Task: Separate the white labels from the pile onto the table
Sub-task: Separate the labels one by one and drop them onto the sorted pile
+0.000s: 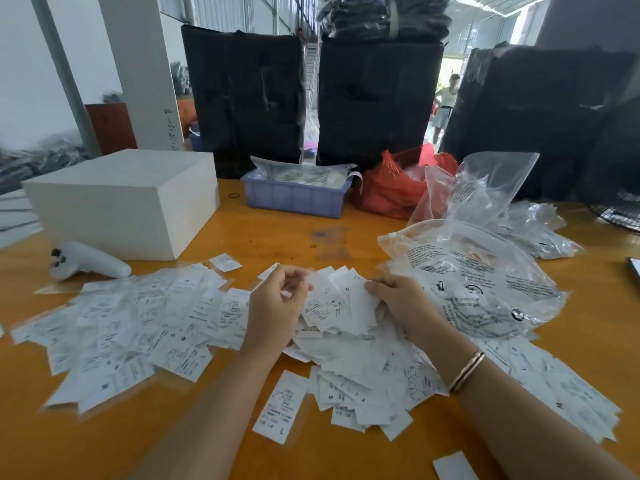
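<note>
Fanning white labels (pixel 341 303) above central pile (pixel 360 368) on worktop (pixel 284 233). Right hand (pixel 398 296) pinches fan's edge; left hand (pixel 277 306) fingers curled, pinching one label, I judge. Labels thin, light, floppy, slippery, cling together. Take by corner, peel singly.

Bright daylight from doorway (pixel 446 91) at back, slightly blown out. Soft shadows, glare on plastic bags (pixel 478 271). Wide-angle bending at edges; labels (pixel 138 323) at left blurry.
</note>
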Demonstrator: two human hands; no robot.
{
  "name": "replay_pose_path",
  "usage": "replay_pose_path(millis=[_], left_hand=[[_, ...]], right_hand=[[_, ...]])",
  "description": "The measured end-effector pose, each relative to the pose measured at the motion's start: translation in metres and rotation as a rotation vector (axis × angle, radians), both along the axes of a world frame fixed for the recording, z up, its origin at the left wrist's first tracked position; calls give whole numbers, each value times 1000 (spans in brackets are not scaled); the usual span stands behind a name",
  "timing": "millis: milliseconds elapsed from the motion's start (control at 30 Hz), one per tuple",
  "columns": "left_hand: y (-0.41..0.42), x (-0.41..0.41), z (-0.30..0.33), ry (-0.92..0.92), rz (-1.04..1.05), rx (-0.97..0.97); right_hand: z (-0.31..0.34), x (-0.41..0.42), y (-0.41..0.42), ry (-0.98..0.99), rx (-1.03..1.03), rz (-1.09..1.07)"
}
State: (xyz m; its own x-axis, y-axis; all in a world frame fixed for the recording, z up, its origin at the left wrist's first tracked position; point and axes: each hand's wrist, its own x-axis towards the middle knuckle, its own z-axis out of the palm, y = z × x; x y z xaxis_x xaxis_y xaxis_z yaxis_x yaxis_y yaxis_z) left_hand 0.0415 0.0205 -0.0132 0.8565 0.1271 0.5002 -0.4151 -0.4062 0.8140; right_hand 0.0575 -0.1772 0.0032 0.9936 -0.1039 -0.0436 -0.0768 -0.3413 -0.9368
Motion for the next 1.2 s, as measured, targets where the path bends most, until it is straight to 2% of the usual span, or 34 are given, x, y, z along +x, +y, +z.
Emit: replay_pose_path(millis=[233, 367, 467, 633, 733, 867, 1033, 1200], left_hand=[[1, 0, -1, 82, -92, -98], [-1, 3, -5, 151, -134, -107], [0, 3, -5, 191, -142, -158], [1, 2, -2, 243, -149, -254], [1, 0, -2, 266, -168, -292], [1, 0, -1, 275, -193, -278], [1, -3, 1, 245, -226, -216], [2, -6, 2, 250, -188, -175]], right_hand=[[-8, -5, -1, -100, 28, -114], [-15, -5, -1, -180, -105, -147], [-16, -5, -2, -173, -175, -87], [-17, -7, -6, -101, 65, 12], [-15, -10, -7, -136, 159, -52], [-12, -12, -8, -147, 187, -109], [-14, -16, -3, -337, -7, -217], [-16, -20, -4, -396, -135, -199]])
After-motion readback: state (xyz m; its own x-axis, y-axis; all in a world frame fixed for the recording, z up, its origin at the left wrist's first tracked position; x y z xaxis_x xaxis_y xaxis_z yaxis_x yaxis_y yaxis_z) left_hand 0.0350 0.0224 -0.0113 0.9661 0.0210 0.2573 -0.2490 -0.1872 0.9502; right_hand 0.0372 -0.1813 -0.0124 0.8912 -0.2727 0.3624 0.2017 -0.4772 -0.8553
